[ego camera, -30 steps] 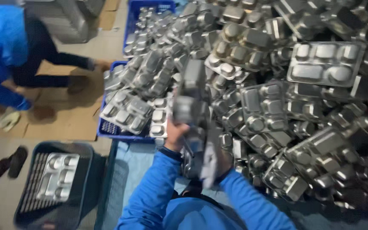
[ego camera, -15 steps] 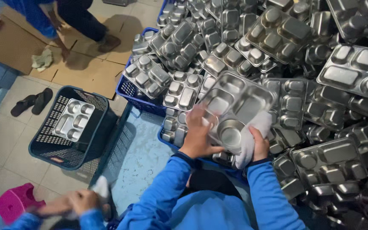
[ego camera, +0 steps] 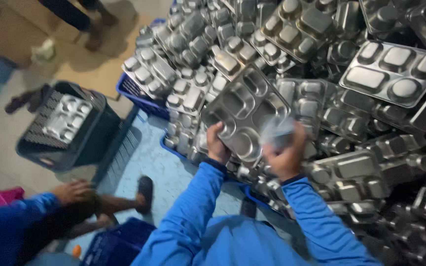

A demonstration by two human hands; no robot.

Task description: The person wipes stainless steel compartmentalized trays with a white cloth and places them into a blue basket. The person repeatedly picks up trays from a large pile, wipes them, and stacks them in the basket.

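A steel compartment tray (ego camera: 245, 111) is gripped at its lower edge by the left hand (ego camera: 216, 143). A white cloth (ego camera: 276, 132) is clutched against it by the right hand (ego camera: 287, 155). A heap of trays (ego camera: 395, 74) is piled behind.

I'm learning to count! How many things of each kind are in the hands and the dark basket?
Shiny steel compartment tray, held by left hand: 1
Pale cloth in right hand: 1
Steel tray in dark plastic basket: 1
Total: 3

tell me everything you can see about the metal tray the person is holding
The compartment tray is shiny, silver-coloured metal, apparently steel, with several pressed wells, round and oblong. It is held tilted, open side towards the camera, above the heap of like trays. The left hand grips its lower left edge; the right hand presses a blurred pale cloth on its lower right.
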